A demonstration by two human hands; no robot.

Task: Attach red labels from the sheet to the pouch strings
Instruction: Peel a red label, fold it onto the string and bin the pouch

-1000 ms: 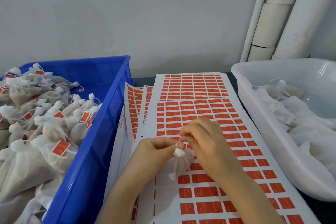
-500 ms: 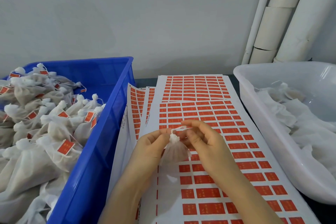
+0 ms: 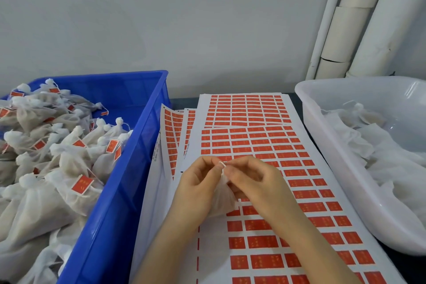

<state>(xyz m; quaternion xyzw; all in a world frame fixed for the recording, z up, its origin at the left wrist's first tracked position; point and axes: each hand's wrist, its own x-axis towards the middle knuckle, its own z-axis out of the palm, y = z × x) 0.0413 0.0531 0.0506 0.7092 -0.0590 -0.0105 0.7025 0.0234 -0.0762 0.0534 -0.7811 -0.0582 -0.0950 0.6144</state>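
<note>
Closely, left hand (image 3: 196,183) grip round gauzy pouch (image 3: 221,199) neck, right hand (image 3: 255,180) grip pinch-tight on thin string (image 3: 222,163) (white, looped).

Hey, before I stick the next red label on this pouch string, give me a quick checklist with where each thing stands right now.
1. Small white mesh pouch held: ok, left hand and right hand pinch its neck above the sheet.
2. White string loop exposed: ok, it shows between the fingertips.
3. Label on this string: not ok, none visible.
4. White sheet of red rectangular labels stocked: ok, many rows there.
5. Blue plastic crate has room: ok, its far end shows free space.
</note>
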